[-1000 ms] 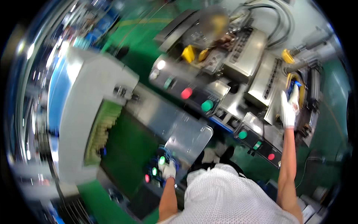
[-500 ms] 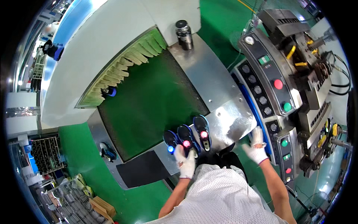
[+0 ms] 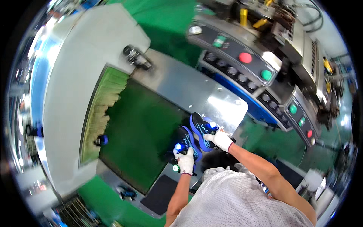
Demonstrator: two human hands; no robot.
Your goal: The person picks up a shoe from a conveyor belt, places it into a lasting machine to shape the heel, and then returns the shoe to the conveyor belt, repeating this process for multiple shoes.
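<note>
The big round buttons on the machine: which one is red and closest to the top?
The red button on the upper black panel; its neighbour is green, and the other red one sits far lower right.

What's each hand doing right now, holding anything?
Left hand: closed on the nearer blue-and-black shoe.
Right hand: closed on the farther blue-and-black shoe.

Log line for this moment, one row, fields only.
left hand: grips left shoe | right hand: grips right shoe | shoes: at belt near edge | buttons: untouched
</note>
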